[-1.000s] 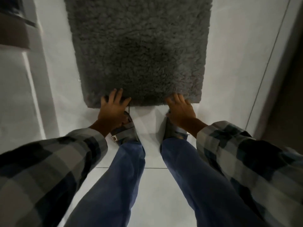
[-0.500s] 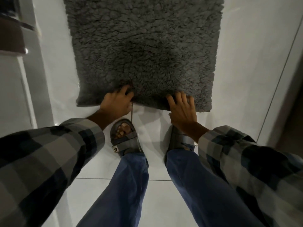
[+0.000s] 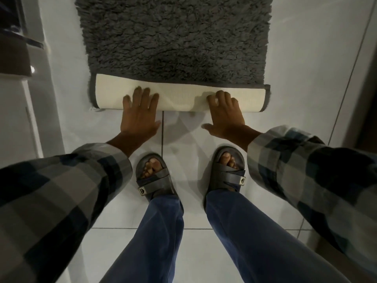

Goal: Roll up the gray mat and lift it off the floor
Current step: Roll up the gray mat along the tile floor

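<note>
The near edge of the gray mat (image 3: 175, 43), flat half a second ago, is now turned over at 12 o'clock on the floor (image 3: 302, 74), its pale backing under the released, flat-pressed fingers of left hand (image 3: 139, 114) and right hand (image 3: 225, 115), so rolling has begun.

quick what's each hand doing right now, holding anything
Left hand: open, fingers flat on the turned-over pale underside of the gray mat, gripping nothing.
Right hand: open, fingers slightly curled, pressing the same fold, gripping nothing.
</note>
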